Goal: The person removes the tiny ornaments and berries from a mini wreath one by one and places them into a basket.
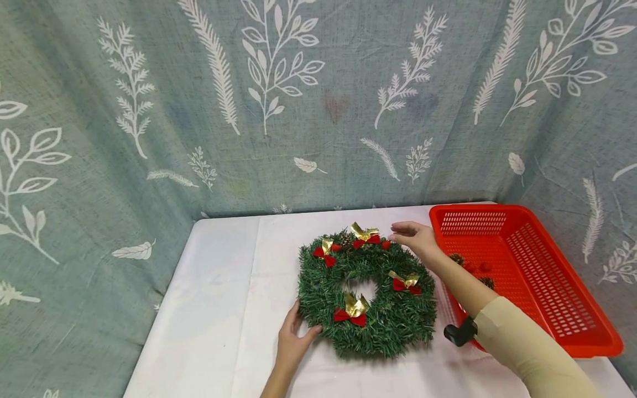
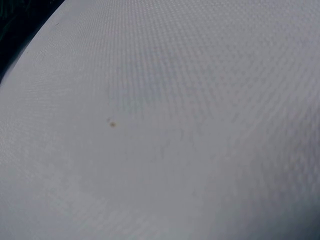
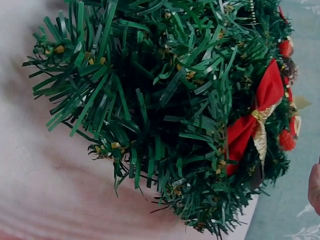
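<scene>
A green wreath (image 1: 318, 287) lies on the white-covered table. Red bows with gold ribbon, such as the front bow (image 1: 350, 317), sit around it. Along its far side are a pine cone (image 1: 345, 239) and red berries, one of them the right-hand berry (image 1: 386, 245). My left hand (image 1: 294, 340) is at the wreath's near left edge, thumb and fingers spread against the greenery. Beside the far right edge, my right hand (image 1: 418, 240) hovers with fingers loosely bent and nothing visible between them. In the right wrist view, a bow (image 3: 255, 120) shows close up.
A red plastic basket (image 1: 542, 287) stands to the right, partly behind my right forearm. Inside it are pine cones, including one cone (image 1: 456, 258), and red berries (image 1: 485, 267). A patterned curtain (image 1: 318, 110) hangs behind the table (image 1: 214, 309). The left wrist view is mostly white cloth (image 2: 175, 125).
</scene>
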A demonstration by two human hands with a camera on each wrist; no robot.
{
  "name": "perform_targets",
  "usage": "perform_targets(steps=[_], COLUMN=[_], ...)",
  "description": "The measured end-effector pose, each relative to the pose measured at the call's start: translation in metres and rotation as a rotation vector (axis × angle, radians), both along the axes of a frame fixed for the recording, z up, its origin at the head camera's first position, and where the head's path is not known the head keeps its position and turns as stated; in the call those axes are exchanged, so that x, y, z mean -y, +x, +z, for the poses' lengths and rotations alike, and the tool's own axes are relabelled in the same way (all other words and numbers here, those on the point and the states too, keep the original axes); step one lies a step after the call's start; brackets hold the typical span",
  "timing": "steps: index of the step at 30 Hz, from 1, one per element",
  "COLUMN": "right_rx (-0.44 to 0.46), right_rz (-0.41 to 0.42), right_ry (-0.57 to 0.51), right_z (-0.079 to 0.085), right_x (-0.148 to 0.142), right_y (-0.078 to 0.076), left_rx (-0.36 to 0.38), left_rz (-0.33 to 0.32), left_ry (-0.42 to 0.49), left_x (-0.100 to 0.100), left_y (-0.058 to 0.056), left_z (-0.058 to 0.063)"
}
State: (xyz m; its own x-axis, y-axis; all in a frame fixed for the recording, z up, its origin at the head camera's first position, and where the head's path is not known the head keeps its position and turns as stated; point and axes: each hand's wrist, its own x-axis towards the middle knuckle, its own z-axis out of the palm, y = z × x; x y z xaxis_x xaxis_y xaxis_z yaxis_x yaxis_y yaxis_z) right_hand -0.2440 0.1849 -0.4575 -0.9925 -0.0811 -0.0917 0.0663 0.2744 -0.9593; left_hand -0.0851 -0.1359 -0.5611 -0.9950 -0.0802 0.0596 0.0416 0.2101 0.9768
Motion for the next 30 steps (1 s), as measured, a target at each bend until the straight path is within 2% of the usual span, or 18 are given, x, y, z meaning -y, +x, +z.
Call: perform_targets(steps=[5,9,16,19,23,24,30], right_rx=[0.007,0.003,0.017,0.022,0.013,0.011,-0.031], right_rz=[-0.002,0.013,0.063,0.095,0.104,0.102,0.116], right_ry=[0.002,0.001,0.031,0.093,0.126,0.124,0.107], right_z=[-0.006,-0.011,-0.023,-0.028,-0.031,-0.031,-0.044], right_x=[0.001,0.000,0.000,0.001,0.001,0.001,0.000], right_y=[-0.005,-0.008,-0.012,-0.012,-0.011,-0.011,-0.015], left_rx=[0.003,-0.025,-0.039,-0.071,-0.073,-0.065,-0.037], left_rz=[-0.002,0.002,0.026,0.013,0.003,0.002,0.009], left_ry=[-0.009,-0.034,-0.014,-0.025,-0.008,-0.016,-0.002], left_x=[0.000,-0.002,0.000,0.001,0.002,0.001,0.003], left_y=[0.000,-0.001,-0.008,-0.009,-0.009,-0.009,-0.008], left_z=[0.001,-0.003,-0.034,-0.039,-0.039,-0.034,-0.032])
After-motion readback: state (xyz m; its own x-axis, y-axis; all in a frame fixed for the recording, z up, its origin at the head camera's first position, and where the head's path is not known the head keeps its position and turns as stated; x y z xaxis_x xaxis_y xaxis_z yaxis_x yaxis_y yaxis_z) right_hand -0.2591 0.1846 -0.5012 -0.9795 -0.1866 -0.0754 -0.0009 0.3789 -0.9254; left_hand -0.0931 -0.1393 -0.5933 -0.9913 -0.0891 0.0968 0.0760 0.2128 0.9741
